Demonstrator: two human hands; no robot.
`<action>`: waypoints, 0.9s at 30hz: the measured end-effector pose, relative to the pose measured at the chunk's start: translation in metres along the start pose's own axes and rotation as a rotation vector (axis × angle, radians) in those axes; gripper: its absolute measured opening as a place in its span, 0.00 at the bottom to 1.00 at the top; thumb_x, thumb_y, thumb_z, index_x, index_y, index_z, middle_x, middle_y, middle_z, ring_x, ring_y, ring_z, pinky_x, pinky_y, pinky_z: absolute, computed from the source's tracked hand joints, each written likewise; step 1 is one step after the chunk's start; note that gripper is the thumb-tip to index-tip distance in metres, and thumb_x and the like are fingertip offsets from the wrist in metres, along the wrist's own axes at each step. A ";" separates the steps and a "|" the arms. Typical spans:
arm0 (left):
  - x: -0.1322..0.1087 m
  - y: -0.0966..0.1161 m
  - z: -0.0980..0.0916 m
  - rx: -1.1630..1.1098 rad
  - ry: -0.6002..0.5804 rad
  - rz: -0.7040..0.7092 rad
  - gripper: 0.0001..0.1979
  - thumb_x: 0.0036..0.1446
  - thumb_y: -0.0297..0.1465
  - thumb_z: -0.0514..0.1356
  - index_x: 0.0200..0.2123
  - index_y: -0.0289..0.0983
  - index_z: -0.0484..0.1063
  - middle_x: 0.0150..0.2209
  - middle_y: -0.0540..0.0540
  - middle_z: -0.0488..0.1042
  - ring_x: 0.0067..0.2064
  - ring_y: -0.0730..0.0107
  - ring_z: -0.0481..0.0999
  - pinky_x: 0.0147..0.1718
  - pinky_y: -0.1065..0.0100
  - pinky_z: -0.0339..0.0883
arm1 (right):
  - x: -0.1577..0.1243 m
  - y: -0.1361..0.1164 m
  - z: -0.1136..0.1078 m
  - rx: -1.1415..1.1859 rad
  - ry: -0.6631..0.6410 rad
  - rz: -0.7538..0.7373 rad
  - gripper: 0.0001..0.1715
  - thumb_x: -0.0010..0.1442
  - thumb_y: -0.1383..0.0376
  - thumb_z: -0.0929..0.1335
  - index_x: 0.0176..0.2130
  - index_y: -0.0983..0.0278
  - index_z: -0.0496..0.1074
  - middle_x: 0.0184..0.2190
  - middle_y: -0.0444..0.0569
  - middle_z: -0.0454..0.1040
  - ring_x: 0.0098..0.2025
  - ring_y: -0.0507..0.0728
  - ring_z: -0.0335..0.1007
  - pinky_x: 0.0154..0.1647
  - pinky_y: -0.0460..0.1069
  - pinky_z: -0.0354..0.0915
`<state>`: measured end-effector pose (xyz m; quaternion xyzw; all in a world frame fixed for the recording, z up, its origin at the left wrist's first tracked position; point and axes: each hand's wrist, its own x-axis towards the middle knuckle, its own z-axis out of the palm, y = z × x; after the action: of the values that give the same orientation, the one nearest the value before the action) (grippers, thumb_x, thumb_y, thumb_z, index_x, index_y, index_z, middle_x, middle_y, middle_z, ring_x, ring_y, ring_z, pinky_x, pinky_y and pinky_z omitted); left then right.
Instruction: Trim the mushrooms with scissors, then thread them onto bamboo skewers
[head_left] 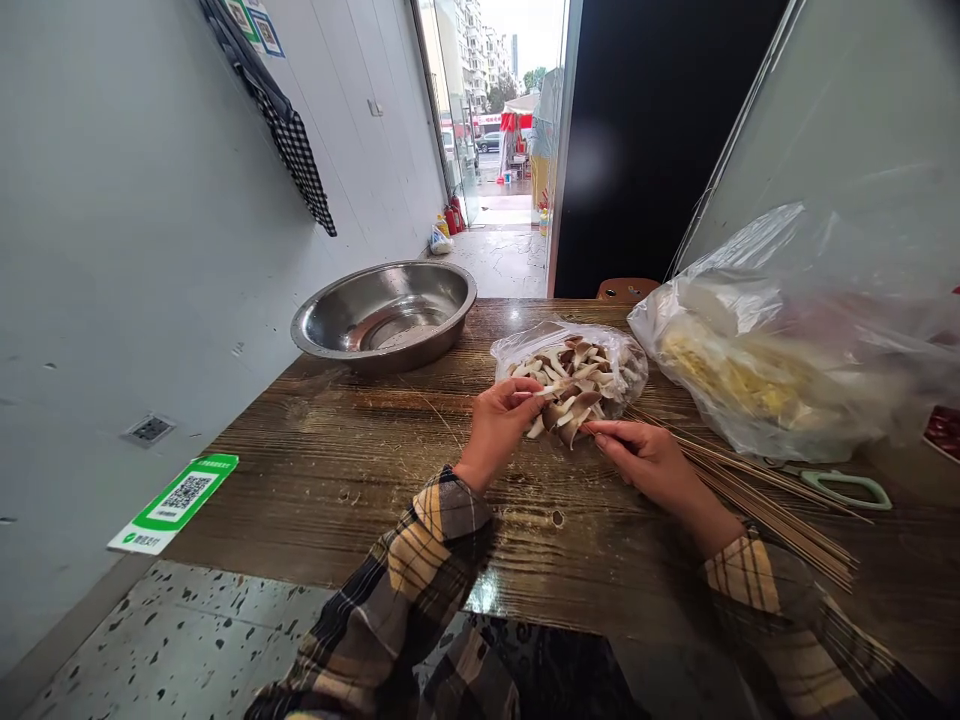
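Observation:
My left hand [501, 420] is closed in a pinch on a small piece of mushroom [541, 391] at the near edge of an open clear bag of brown-capped mushrooms [571, 372]. My right hand [646, 455] is closed on a thin bamboo skewer with several mushroom pieces [564, 418] threaded on its tip. Both hands work just above the dark wooden table [360, 470], in front of the bag.
A large steel basin [384, 314] stands at the table's far left. A big plastic bag of pale food [787, 350] fills the right side. Loose bamboo skewers [772, 510] and pale green scissors [844, 487] lie right of my right hand. A grey wall runs along the left.

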<state>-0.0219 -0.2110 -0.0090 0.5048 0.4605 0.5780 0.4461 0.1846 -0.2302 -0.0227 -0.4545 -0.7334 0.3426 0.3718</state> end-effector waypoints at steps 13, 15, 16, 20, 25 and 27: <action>0.001 0.004 -0.002 -0.058 -0.064 -0.013 0.07 0.44 0.30 0.68 0.31 0.35 0.78 0.30 0.46 0.78 0.31 0.72 0.74 0.31 0.72 0.65 | 0.000 0.005 0.002 0.008 0.028 -0.038 0.19 0.60 0.59 0.65 0.44 0.64 0.80 0.22 0.47 0.76 0.25 0.55 0.73 0.24 0.47 0.66; 0.000 0.005 -0.001 -0.038 -0.087 0.004 0.06 0.46 0.29 0.66 0.31 0.35 0.79 0.33 0.46 0.79 0.34 0.71 0.74 0.33 0.71 0.65 | 0.000 0.006 0.003 0.015 0.053 -0.047 0.19 0.59 0.58 0.65 0.44 0.63 0.80 0.22 0.47 0.77 0.25 0.55 0.73 0.24 0.47 0.67; -0.001 0.007 -0.001 -0.029 -0.099 0.012 0.06 0.47 0.29 0.65 0.31 0.35 0.79 0.34 0.45 0.79 0.35 0.71 0.74 0.35 0.71 0.65 | 0.000 0.006 0.003 0.017 0.064 -0.048 0.19 0.59 0.58 0.65 0.44 0.63 0.80 0.22 0.47 0.77 0.26 0.55 0.73 0.24 0.47 0.67; -0.002 0.011 -0.001 0.009 -0.172 0.009 0.07 0.50 0.31 0.64 0.34 0.36 0.80 0.34 0.46 0.78 0.35 0.71 0.73 0.36 0.71 0.64 | 0.000 0.008 0.004 0.001 0.086 -0.032 0.19 0.59 0.59 0.65 0.44 0.64 0.79 0.23 0.47 0.78 0.27 0.56 0.74 0.24 0.47 0.67; -0.002 0.005 -0.001 -0.207 -0.192 -0.116 0.11 0.49 0.37 0.66 0.34 0.36 0.77 0.33 0.47 0.75 0.31 0.75 0.70 0.33 0.73 0.64 | 0.001 0.008 0.005 -0.020 0.094 -0.048 0.18 0.60 0.60 0.65 0.44 0.65 0.79 0.32 0.50 0.81 0.35 0.59 0.77 0.33 0.50 0.71; -0.002 0.002 0.001 -0.325 -0.175 -0.187 0.14 0.48 0.40 0.67 0.34 0.36 0.76 0.34 0.47 0.75 0.32 0.75 0.71 0.34 0.72 0.66 | 0.001 0.007 0.006 -0.029 0.100 -0.092 0.17 0.61 0.61 0.65 0.45 0.63 0.79 0.38 0.50 0.81 0.39 0.59 0.77 0.40 0.52 0.71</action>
<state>-0.0208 -0.2138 -0.0070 0.4295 0.3657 0.5546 0.6117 0.1822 -0.2281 -0.0319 -0.4425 -0.7388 0.2912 0.4166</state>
